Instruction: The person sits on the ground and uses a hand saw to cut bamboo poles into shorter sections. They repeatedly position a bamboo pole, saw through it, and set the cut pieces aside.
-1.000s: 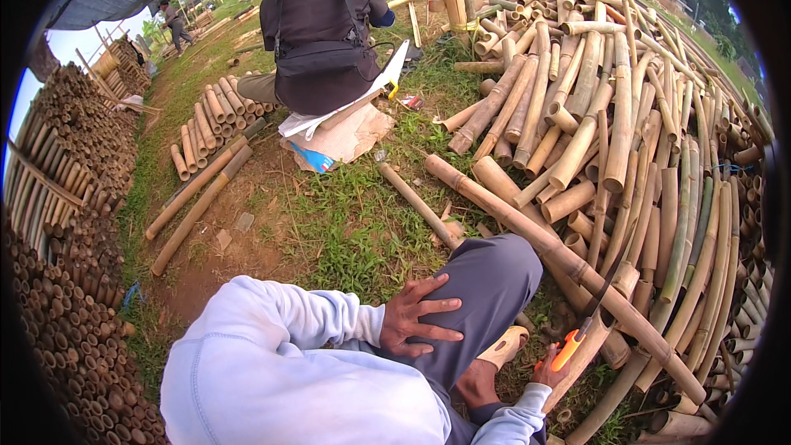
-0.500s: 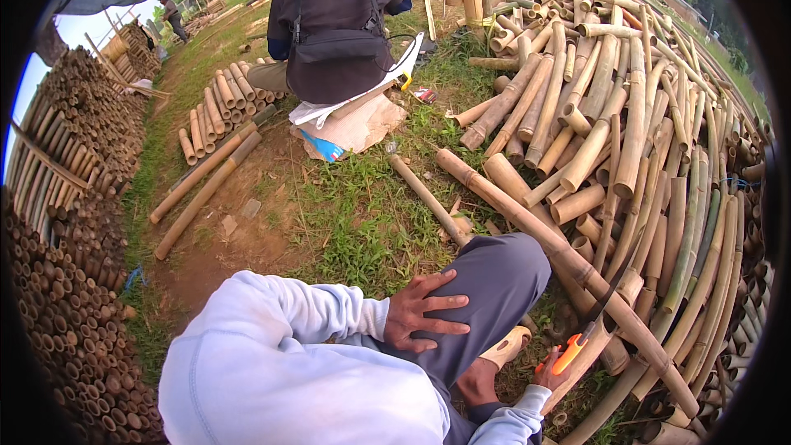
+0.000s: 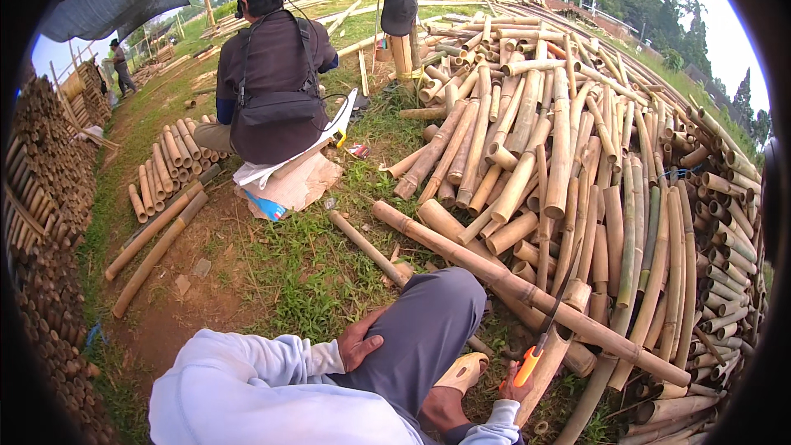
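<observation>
My right hand is closed round the orange handle of a hand saw. Its dark, slim blade rises against a long bamboo pole that slants across other bamboo. Whether the teeth touch the pole is hard to tell. Beneath the pole lies a thicker bamboo piece, close beside my right hand. My left hand lies flat on the side of my bent leg in grey trousers, holding nothing; its fingers show only in part. A thinner bamboo pole rests on the grass beyond my knee.
A big heap of cut bamboo spreads over the right side. Ahead, a person in a dark shirt sits facing away, beside short bamboo pieces. Two longer poles lie on bare soil. Stacked bamboo stands at the left.
The view has tilted up and turned right, so the scene sits further left in the picture. My left hand has slid down along my leg. The saw stays in my right hand.
</observation>
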`<state>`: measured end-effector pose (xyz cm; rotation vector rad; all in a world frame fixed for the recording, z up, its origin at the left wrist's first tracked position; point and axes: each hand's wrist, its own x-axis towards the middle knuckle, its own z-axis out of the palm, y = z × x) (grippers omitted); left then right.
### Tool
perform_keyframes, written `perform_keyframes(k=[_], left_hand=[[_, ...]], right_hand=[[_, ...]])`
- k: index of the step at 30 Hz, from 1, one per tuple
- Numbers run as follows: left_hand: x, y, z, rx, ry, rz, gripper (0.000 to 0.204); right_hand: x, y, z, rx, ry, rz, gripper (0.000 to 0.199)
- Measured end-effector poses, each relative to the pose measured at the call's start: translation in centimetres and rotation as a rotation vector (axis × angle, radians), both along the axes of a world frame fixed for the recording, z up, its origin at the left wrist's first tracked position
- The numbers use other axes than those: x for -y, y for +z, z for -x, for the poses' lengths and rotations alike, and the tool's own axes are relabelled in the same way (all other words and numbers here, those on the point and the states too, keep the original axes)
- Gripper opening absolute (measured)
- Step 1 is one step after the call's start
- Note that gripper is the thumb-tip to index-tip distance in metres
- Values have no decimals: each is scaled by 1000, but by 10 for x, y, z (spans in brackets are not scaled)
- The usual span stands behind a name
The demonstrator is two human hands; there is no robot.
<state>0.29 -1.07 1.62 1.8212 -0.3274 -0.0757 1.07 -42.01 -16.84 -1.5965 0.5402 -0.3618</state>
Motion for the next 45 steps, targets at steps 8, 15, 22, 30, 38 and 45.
perform_keyframes(k=[8, 15, 22, 30, 38, 45], left_hand=[[-66, -145, -1, -880, 113, 192, 62], [-122, -230, 20, -977, 16, -360, 50], [-125, -220, -6, -796, -245, -598, 45], [-65, -107, -92, -611, -8, -74, 33], [48, 167, -120, 1043, -145, 39, 75], [50, 129, -113, 885, -234, -799, 65]], right_hand=[[4, -19, -5, 208, -71, 130, 16], [-7, 15, 5, 52, 2, 33, 23], [-4, 13, 2, 57, 6, 49, 25], [-17, 23, 2, 57, 15, 3, 22], [-4, 19, 6, 74, -39, 134, 22], [-9, 27, 6, 62, -34, 159, 24]])
